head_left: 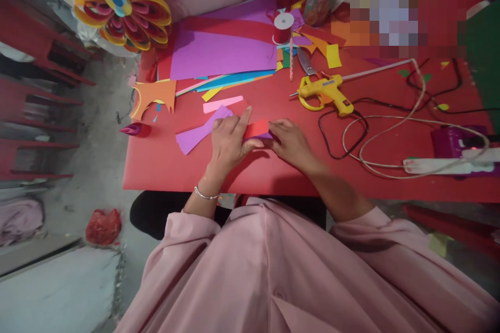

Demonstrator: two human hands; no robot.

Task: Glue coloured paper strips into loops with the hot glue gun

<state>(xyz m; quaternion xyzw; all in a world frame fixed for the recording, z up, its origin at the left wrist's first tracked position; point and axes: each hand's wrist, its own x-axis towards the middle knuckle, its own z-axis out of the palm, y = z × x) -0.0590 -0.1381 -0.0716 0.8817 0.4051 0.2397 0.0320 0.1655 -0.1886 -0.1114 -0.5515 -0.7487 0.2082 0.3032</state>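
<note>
Two hands: both are working close together near the front edge of the flat red bench (175,166), with pink sleeves behind them.
Left hand: the left hand (228,138) is pinching the left end of a small red paper piece (258,128) between thumb and fingers, and its pointing finger is sticking out straight. A thin silver bangle (206,195) is sitting on its wrist.
Right hand: the right hand (291,140) is gripping the right end of the same small red paper piece with curled fingers.
Red piece: it is sitting between the two hands, low over the bench. I cannot tell if it is touching the top. A bit of purple is peeking out under it.
Purple strip: a long light purple paper strip (195,136) is lying on the bench, with one end going under the left hand.
Pink strip: a short pink paper strip (222,104) is lying just behind the purple one.
Glue gun: a yellow plastic glue gun (324,92) is lying on its side behind the right hand, well apart from it.
Power strip: a long white power strip (441,165) is lying far to the right.
Paper pile: a big purple paper sheet (222,52) is lying at the back on top of other sheets, and a red ribbon spool (283,27) is standing beside it.
Flower: a big looped paper flower (117,0) is showing at the back left corner.
</note>
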